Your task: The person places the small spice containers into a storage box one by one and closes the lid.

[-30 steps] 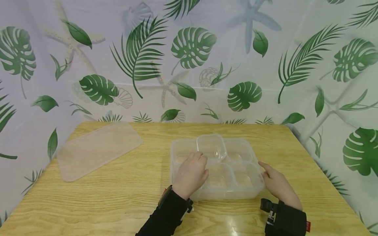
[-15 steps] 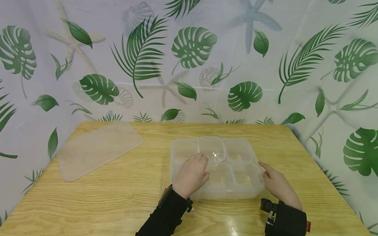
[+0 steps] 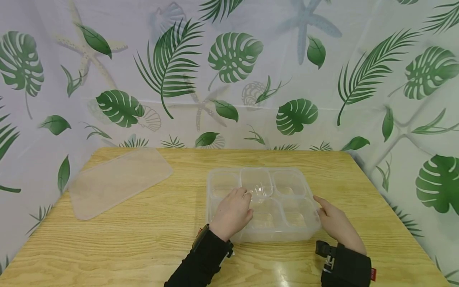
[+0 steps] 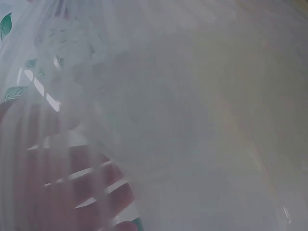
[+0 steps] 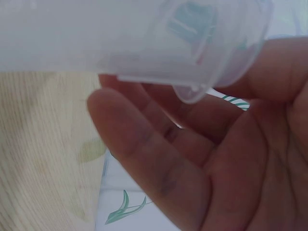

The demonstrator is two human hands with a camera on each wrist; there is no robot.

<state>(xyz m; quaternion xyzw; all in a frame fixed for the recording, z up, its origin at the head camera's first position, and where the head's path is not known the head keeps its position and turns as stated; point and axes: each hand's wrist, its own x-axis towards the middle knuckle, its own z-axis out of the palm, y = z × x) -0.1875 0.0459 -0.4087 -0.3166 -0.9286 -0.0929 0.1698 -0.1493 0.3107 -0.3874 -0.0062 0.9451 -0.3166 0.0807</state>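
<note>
A clear plastic divided food container [image 3: 276,235] with several compartments lies on the table. In its back middle compartment is a small clear plastic box [image 3: 257,179], its rim about level with its neighbours. Over the container's left part, my left hand [image 3: 231,213] has its fingertips at the small box's near left corner, thumb apart from them. Cloudy plastic blurs the left fingers [image 4: 72,168] in the left wrist view. My right hand [image 3: 337,221] holds the container's right edge; the right wrist view shows its fingers [image 5: 154,154] curving beneath the rim [image 5: 192,91].
A frosted flat rectangular lid [image 3: 120,183] lies on the back left of the wooden table [image 3: 136,247]. Behind and beside the table hangs a leaf-patterned cloth [image 3: 229,107].
The small box has sunk lower, from standing above the container's rim to about level with it. My left fingertips went down slightly with it; the right hand has stayed put.
</note>
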